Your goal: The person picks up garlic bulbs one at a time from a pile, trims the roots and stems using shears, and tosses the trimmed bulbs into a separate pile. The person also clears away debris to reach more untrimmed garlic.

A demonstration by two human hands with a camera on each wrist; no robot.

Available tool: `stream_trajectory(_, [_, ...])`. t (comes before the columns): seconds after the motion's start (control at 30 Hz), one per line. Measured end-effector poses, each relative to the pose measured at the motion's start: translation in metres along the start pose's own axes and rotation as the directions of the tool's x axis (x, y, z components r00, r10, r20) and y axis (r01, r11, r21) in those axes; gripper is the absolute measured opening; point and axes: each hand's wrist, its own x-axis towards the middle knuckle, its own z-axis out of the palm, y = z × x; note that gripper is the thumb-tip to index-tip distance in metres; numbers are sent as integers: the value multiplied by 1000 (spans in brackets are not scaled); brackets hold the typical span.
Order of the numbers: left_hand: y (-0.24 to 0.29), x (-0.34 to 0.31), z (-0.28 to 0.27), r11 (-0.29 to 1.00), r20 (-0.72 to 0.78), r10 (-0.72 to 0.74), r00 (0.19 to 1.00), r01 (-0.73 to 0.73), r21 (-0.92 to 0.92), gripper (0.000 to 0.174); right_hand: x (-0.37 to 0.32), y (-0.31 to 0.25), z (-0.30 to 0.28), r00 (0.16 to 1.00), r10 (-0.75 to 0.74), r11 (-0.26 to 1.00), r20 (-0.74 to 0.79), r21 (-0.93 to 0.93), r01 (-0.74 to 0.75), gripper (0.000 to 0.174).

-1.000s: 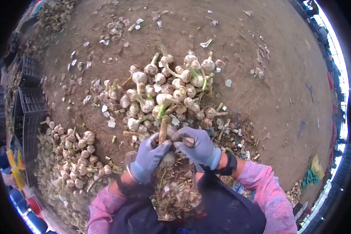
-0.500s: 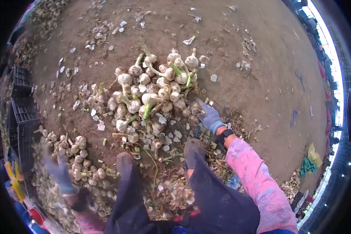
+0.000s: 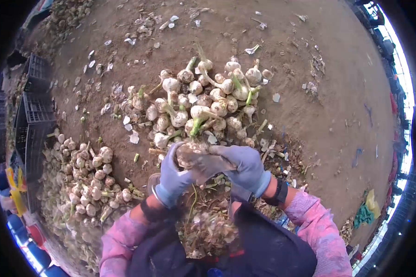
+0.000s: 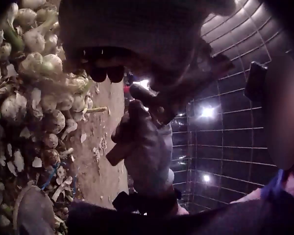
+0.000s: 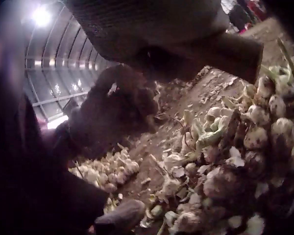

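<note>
Both hands wear grey-blue gloves and meet in front of my knees in the head view. My left hand (image 3: 176,161) curls round a dirty garlic bulb (image 3: 189,154). From the other side my right hand (image 3: 227,159) grips the same bulb's brownish end, which is blurred. Just beyond the hands lies a heap of untrimmed garlic (image 3: 203,101) with green stems. The left wrist view shows the right glove (image 4: 147,152) beside that heap (image 4: 34,88). The right wrist view shows the left glove (image 5: 112,107), dark against the light.
A second heap of stemless bulbs (image 3: 85,184) lies on the ground to my left, also seen in the right wrist view (image 5: 108,171). Black plastic crates (image 3: 32,120) stand at the far left. Stem and skin scraps (image 3: 208,231) litter the dirt between my legs.
Half a second ago my left hand was flung out over the left heap and my right hand reached into the untrimmed heap. Both hands have come back together on a bulb.
</note>
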Motion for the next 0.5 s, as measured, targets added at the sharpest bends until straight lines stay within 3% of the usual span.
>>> stream_trajectory(0.07, [-5,-2,2,999,81,-19,997,23,-44,60,2,-4,-13,983,-105,890,151,-427,161,31])
stream_trajectory(0.1, [4,-3,10,982,65,-54,996,65,-180,60,0,1,-7,979,-184,864,87,-461,203,30])
stream_trajectory(0.17, [17,-6,14,874,91,-143,985,169,-455,57,-1,3,-8,972,-194,834,131,-500,233,30])
stream_trajectory(0.27, [18,-6,10,990,49,0,999,7,-138,50,-1,1,-5,965,-202,802,167,-537,261,30])
stream_trajectory(0.3, [19,-7,9,952,63,-85,994,100,-289,50,-1,-1,-4,964,-202,794,170,-548,263,30])
stream_trajectory(0.37, [21,-7,10,783,131,-241,962,272,-559,51,0,-5,-4,965,-181,796,192,-548,258,37])
stream_trajectory(0.43, [24,4,10,331,305,-489,817,497,-802,49,0,-1,-6,969,-173,816,174,-526,240,38])
stream_trajectory(0.47, [13,0,9,634,232,-353,907,414,-653,46,0,8,-6,974,-176,836,145,-500,226,35])
stream_trajectory(0.5, [5,-3,9,888,148,-201,968,244,-391,44,0,17,-7,976,-182,853,117,-475,216,33])
